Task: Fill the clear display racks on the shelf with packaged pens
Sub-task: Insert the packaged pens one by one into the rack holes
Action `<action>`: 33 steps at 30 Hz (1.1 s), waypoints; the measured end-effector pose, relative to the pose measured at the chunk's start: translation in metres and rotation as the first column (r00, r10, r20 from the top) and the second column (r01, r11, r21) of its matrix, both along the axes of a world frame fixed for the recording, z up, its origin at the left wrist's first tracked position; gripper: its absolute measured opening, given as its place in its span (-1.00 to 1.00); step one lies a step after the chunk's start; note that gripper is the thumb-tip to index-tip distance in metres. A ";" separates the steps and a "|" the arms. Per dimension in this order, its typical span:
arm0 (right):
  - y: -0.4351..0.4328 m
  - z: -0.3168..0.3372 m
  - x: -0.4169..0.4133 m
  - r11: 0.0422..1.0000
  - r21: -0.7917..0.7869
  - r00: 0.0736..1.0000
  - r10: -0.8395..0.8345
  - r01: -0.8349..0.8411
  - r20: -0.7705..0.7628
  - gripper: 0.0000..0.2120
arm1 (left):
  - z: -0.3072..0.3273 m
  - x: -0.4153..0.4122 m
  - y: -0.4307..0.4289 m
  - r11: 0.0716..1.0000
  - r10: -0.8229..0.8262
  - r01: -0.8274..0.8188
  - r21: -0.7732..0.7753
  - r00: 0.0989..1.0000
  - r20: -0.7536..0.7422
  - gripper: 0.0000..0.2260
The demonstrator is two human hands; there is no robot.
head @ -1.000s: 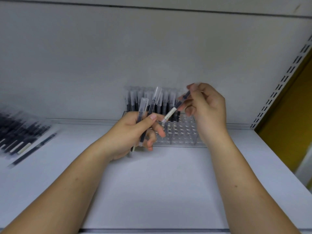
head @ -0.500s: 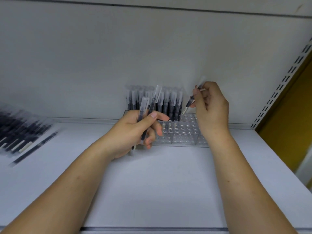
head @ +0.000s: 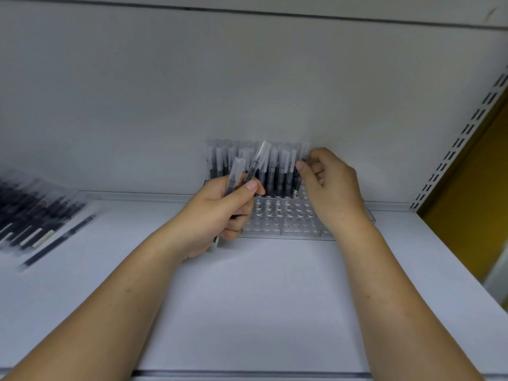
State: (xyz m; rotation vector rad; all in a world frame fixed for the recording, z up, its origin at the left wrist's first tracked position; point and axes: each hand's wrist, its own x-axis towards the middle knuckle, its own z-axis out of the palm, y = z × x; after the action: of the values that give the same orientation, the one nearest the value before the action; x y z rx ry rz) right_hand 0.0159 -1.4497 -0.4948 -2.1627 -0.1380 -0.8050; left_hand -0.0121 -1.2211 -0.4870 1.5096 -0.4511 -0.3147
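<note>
- While the right hand (head: 330, 188) pinches one packaged pen (head: 305, 151) upright at the right end of the filled rear rows, its long axis stands vertical over the clear rack (head: 291, 226) at frame centre.
- Front holes, lower in frame, look vacant.
- Left hand (head: 217, 213), just left of the rack, grips two spare pens (head: 236, 171) tilted toward upper right.
- Loose pens (head: 38, 213) lie far left on the shelf (head: 247, 298).

Upright pens (head: 283, 171) fill the back rows of the rack (head: 288, 228); its front rows stand free.
</note>
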 end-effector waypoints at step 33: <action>0.027 0.018 -0.029 0.759 0.437 0.817 0.570 -0.483 -0.088 -0.94 | -0.007 0.005 0.000 0.997 -0.072 0.073 -0.003 0.991 0.112 -0.64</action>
State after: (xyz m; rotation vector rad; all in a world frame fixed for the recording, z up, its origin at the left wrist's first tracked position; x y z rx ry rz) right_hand -0.0133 -1.4227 -0.4772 -1.6738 -0.4209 -0.2303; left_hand -0.0074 -1.2213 -0.4945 1.5108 -0.5963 -0.2864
